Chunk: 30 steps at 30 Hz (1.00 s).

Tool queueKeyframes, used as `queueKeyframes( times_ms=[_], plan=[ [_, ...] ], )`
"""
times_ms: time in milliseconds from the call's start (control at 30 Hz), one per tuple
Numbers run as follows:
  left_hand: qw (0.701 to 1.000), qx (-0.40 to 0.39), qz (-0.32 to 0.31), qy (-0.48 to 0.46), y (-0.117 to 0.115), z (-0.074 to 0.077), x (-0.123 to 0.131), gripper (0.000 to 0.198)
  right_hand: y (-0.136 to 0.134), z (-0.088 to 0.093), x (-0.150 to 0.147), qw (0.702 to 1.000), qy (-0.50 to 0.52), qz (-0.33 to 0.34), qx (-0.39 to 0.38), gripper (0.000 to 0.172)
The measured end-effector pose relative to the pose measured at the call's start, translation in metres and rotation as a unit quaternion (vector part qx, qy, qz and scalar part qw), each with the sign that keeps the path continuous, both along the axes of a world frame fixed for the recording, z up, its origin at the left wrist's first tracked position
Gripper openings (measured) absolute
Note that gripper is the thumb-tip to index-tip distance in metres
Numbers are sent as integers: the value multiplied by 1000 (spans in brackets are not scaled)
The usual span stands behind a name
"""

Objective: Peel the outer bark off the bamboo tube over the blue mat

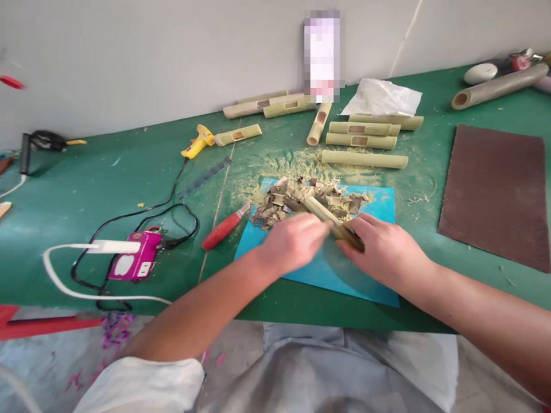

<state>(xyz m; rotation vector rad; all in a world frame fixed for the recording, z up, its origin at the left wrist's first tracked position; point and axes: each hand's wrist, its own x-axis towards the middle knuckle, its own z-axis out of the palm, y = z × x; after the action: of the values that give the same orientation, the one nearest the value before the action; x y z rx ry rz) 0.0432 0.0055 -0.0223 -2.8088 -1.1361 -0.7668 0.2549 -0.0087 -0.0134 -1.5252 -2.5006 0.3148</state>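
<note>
A bamboo tube [317, 207] slants over a blue sheet [344, 275], its near end under my right hand [383, 246], whose fingers are wrapped round it. My left hand [297, 238] is closed in a fist against the tube's left side and slightly blurred; what its fingers hold, if anything, is hidden. Beyond both hands lies a heap of bamboo chips [275, 207] with pale shavings. To the left of the heap, a red-handled knife [224, 228] rests with its blade toward the chips.
Bamboo tubes with cut openings [361, 140] lie behind the sheet. A yellow glue gun [199, 142] and a purple power adapter [135, 255] with cords occupy the left. At the right lie a brown mat [497, 195] and a thicker tube [499, 86]. Tissue [383, 97] sits at the back.
</note>
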Motion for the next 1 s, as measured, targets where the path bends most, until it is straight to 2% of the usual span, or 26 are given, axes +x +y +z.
queueKeyframes(
  times_ms=[100,233,333,467,600,733,833,867,967,1000],
  plan=[
    [999,5,34,-10,1,1,-1,24,0,1,0,1000,-2,-2,-3,19],
    [1000,-3,-2,0,2,1,-1,24,0,2,-1,1000,-7,1,-9,18],
    [999,3,37,-17,4,2,-2,24,0,3,-1,1000,-5,-1,-17,19],
    [1000,-24,-9,1,4,2,-3,25,1,2,-1,1000,-7,-1,-20,19],
    [998,6,53,-22,4,1,-3,24,1,1,0,1000,1,-5,-20,20],
    [1000,-4,-5,6,4,0,-2,22,1,1,0,1000,-3,-3,-16,18],
    [998,8,57,-25,4,-1,-2,24,1,2,0,1000,2,-7,-17,18],
    [998,7,57,-21,4,-1,-2,25,1,1,0,1000,1,-6,-17,19],
    [1000,-9,-11,8,2,-1,0,25,1,0,0,1000,-4,-1,-17,19],
    [1000,-8,3,0,2,-1,1,25,1,0,0,1000,-3,-2,-16,20]
  ],
)
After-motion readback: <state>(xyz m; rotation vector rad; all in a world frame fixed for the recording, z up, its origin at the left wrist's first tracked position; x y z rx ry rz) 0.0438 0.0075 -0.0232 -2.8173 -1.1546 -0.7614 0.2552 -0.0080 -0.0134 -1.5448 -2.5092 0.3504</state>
